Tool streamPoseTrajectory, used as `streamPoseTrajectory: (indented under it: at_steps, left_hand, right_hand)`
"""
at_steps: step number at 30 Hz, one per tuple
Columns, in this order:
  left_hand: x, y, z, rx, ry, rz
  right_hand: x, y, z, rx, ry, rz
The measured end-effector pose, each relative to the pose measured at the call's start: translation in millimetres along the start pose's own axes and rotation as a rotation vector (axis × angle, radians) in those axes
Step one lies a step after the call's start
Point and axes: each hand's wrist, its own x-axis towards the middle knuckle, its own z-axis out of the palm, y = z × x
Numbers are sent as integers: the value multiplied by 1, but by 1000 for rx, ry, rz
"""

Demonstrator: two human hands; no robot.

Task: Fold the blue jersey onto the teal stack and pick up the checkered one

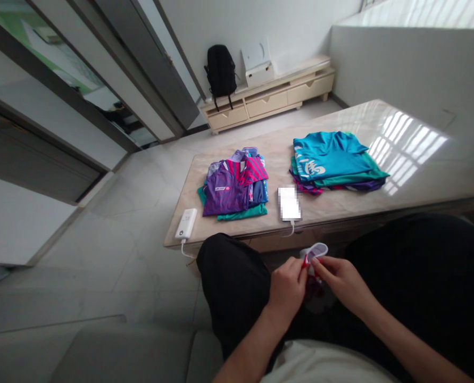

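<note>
Between my knees, my left hand (287, 286) and my right hand (342, 277) pinch a small white-and-red piece of clothing (317, 249) from either side. Its white-rimmed opening faces up above my fingertips. Darker red or purple cloth hangs below in shadow, and its exact kind cannot be made out. On the table ahead, left of my hands, lies a stack of folded shirts (229, 191) with a purple-and-pink one on top. A second stack of folded shirts (332, 157), topped by a teal one with a white print, lies to the right.
A marble-topped table (279, 159) stands before my knees. On it are a white power bank (186, 223) with a cable and a blurred-out white device (289, 204), also cabled. Farther back, a low cabinet (266, 102) bears a black backpack (221, 72) and a white box (259, 74).
</note>
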Motion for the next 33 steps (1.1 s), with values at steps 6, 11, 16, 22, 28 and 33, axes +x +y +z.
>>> streamPoseTrajectory:
  at_steps: [6,11,16,22,28,33]
  left_hand:
    - [-1,-8,2,123,-23,32]
    - [-3,-6,7,213,-33,101]
    - [1,-9,3,249,-57,80]
    - [1,-4,-11,29,-31,64]
    - [-3,17,-30,-412,32,71]
    - [0,21,-32,-522,103,11]
  right_hand:
    - [3,5,-3,-108,-86,-9]
    - [4,8,3,3,-108,69]
    - [4,3,6,56,-189,34]
    - [14,14,-32,-132,-75,-18]
    - [12,18,-56,70,-269,-150]
    - [3,-4,-42,34,-304,-141]
